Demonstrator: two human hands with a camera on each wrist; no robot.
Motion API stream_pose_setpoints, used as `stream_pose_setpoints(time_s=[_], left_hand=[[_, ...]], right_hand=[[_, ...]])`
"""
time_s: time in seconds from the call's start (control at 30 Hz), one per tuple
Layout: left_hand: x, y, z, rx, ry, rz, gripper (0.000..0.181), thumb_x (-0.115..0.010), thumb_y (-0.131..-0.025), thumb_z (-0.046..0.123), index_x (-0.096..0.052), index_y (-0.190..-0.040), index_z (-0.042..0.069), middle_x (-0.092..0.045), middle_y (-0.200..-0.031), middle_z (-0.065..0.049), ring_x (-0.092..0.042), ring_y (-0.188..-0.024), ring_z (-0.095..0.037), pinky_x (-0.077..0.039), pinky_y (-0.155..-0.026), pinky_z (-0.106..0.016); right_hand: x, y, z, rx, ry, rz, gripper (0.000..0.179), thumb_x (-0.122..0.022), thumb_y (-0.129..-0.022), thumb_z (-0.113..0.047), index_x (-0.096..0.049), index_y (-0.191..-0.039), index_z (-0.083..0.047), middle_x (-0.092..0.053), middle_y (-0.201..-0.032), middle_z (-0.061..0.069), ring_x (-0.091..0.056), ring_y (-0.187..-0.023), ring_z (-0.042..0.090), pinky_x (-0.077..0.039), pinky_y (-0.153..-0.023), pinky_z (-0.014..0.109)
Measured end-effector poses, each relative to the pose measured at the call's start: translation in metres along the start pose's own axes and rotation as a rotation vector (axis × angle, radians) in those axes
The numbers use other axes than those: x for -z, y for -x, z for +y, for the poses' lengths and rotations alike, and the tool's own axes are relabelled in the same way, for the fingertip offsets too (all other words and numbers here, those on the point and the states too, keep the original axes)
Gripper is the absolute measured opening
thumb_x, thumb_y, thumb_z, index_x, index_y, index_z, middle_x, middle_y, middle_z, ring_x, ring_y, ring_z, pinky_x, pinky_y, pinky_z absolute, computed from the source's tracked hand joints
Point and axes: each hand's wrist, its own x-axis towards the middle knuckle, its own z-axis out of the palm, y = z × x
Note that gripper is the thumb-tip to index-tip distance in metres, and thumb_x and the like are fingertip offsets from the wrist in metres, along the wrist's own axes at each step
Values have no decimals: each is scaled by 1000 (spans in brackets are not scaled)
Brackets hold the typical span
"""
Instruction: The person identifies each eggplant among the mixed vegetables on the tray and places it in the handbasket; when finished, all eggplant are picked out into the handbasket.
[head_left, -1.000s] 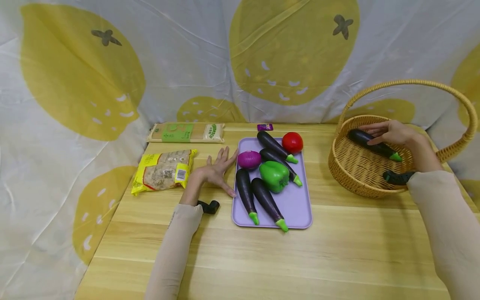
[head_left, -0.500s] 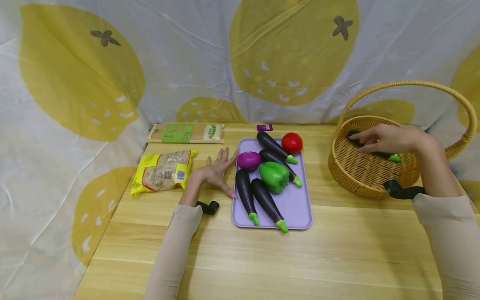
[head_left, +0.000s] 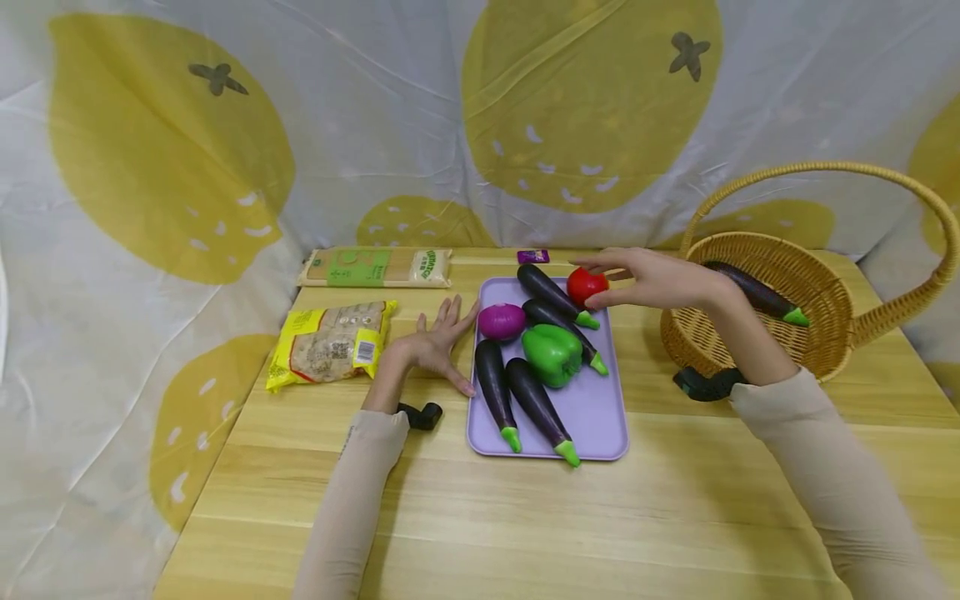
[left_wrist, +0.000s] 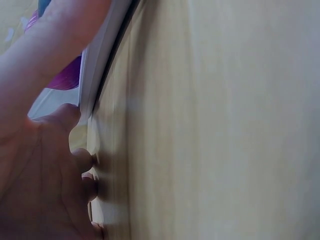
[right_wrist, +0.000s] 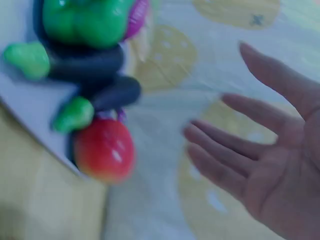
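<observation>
My left hand is spread, its thumb and a fingertip at the left rim of a lilac tray. My right hand is over the tray's far right corner, fingers extended around a red tomato. The right wrist view shows a gap between that hand and the tomato. Several eggplants, a purple onion and a green bell pepper lie on the tray. One eggplant lies in the wicker basket, partly behind my right forearm.
The basket's tall handle arches over it on the right. A yellow food bag lies left of my left hand. Behind are a noodle packet and a small purple packet. A lemon-print curtain borders the table.
My right hand has let go of the eggplant in the basket, come out, and moved left to the tomato. The left hand has stayed at the tray's rim.
</observation>
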Motion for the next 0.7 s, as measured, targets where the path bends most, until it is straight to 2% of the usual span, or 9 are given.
stream_pose_setpoints(time_s=[0.2,0.33,0.5,0.7], left_hand=[[0,-1,0,-1,-2,0,151,-95,-67,53,18,-165,28,31,-169,-16,32,-157,-32,18,-123,-69],[0,-1,0,-3,-2,-2,151,-95,-67,53,18,-165,27,31,-169,-17,32,-157,-32,18,-123,-69],[0,1,1,2,-4,-2,150,-94,-68,52,18,-164,27,31,-169,-17,32,-157,-32,19,-123,-69],[-1,0,1,0,-6,0,150,-94,-68,52,17,-165,27,31,-169,-17,32,-157,-33,19,-123,-69]], right_hand=[[-35,-55,2,82,-27,150,66,-70,-99,-24,-42,-159,-14,-43,-159,23,-45,-144,43,-38,-119,62],[-49,-81,8,99,-8,174,66,-69,-100,-19,-41,-158,-7,-42,-159,25,-42,-145,45,-38,-119,60],[-56,-100,17,76,36,182,64,-67,-101,-16,-41,-157,-3,-41,-162,23,-39,-148,44,-33,-124,57],[-59,-110,22,59,53,199,58,-67,-99,-11,-47,-152,2,-45,-158,27,-41,-146,45,-33,-124,56]])
